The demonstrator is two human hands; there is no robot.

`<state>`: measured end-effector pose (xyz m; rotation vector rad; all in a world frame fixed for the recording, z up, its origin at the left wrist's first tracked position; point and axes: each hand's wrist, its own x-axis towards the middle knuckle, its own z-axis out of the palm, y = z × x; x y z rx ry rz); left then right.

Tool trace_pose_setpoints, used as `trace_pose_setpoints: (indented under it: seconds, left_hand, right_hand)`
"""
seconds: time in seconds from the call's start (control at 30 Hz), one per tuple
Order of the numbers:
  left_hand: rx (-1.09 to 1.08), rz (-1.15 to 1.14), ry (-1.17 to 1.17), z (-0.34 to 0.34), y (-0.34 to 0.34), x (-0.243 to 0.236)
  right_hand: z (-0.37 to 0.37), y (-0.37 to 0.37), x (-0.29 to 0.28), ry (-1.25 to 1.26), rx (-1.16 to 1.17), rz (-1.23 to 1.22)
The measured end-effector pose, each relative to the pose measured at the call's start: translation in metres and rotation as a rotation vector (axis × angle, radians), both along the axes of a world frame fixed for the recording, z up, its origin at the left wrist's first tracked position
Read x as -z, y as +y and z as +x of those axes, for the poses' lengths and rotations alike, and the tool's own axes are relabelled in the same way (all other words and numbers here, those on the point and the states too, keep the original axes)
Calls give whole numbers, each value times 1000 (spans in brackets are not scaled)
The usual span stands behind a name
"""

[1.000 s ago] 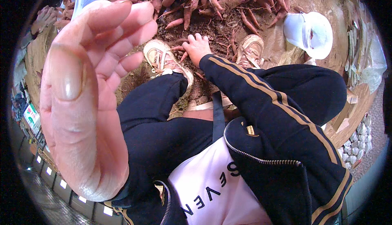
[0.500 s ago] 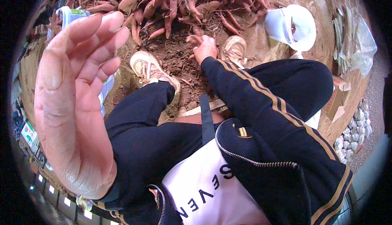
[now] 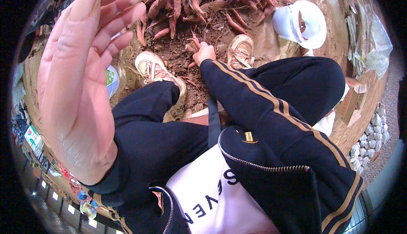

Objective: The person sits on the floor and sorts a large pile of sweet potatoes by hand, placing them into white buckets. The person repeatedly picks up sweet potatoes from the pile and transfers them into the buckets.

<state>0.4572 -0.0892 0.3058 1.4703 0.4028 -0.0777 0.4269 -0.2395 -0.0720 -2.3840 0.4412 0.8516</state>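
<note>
- Small reddish root point(image 3: 190, 47): at the fingers of the right hand, low over the loose soil point(image 3: 174, 49), between the 2 shoes.
- The 2 hands are well apart. The right hand point(image 3: 204, 52) is clamped on the root, its fingers curled.
- The left hand point(image 3: 78, 72) is raised close to the camera, its palm bare and its fingers loosely bent.
- Pile of reddish roots point(image 3: 176, 7): just beyond the right hand, on the ground.
- Shoes point(image 3: 154, 66): soil-stained, 1 on each side of the right hand.
- White bucket point(image 3: 280, 24): right of the pile, with reddish root inside.
- Cardboard box point(image 3: 352, 102): farther right, beside the person's bent knee.
</note>
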Motion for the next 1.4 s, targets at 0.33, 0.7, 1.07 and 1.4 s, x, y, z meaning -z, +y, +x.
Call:
trace_pose_setpoints:
  seconds: [0.33, 0.7, 1.07, 1.4]
  left_hand:
    - [-1, -25, 1, 26, 21, 18]
    - [-78, 1, 72, 42, 8, 28]
    - [95, -73, 33, 9, -12, 29]
    - [51, -46, -17, 10, -11, 28]
  right_hand:
    - [73, -17, -84, 192, 559, 1217]
    - [157, -179, -323, -723, 693, 1611]
    - [-23, -506, -329, -1683, 902, 598]
    - [-98, -562, -235, -322, 291, -703]
